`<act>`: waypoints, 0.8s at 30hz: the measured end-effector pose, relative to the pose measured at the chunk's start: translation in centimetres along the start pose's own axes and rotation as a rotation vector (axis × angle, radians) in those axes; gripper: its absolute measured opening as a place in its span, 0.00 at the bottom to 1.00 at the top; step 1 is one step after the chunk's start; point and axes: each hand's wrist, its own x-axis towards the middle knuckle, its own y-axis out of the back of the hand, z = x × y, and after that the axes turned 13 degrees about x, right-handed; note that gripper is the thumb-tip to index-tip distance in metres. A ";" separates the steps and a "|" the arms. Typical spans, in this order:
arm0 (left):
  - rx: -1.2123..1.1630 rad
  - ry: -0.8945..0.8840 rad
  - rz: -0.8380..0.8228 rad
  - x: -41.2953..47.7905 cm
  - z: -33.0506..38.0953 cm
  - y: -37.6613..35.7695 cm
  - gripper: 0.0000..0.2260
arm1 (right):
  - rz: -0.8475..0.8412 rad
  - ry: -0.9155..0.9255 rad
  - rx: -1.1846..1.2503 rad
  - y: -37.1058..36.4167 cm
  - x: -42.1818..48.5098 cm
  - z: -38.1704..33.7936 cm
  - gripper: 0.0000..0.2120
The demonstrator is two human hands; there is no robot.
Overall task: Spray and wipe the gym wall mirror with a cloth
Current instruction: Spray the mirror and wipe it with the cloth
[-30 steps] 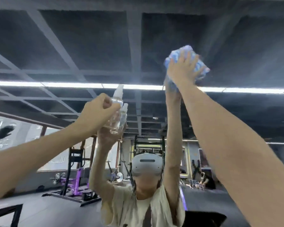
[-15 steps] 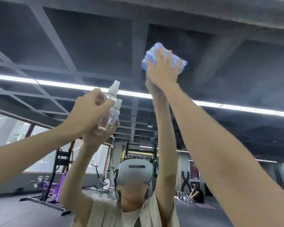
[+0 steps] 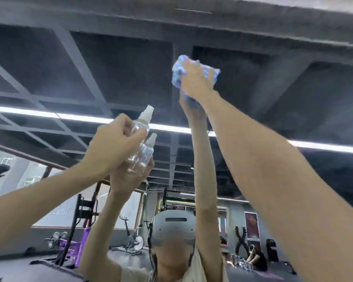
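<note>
Glass of the gym wall mirror (image 3: 283,94) spans the view. High on it, the right hand (image 3: 196,80) presses a bunched blue cloth (image 3: 178,67), fingers curled over the wad, which spills past them on both sides. Lower left, the left hand (image 3: 112,147) grips a clear spray bottle (image 3: 143,123), fingers wrapped round its body, nozzle up.

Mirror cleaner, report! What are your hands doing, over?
Left hand grips spray bottle. Right hand holds bunched cloth against mirror, up high. Nothing in the way.
</note>
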 end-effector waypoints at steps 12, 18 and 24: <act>0.085 0.005 -0.090 -1.3 -3.6 2.2 0.19 | 0.067 -0.127 -0.038 -1.5 -4.2 -1.4 0.25; -0.065 0.076 -0.020 -3.2 -4.2 2.9 0.17 | -0.323 0.464 -0.171 -6.7 -11.4 -8.1 0.25; -0.041 0.074 -0.103 -7.5 -7.2 4.4 0.15 | 0.072 -0.272 -0.147 -2.4 -15.1 -2.1 0.27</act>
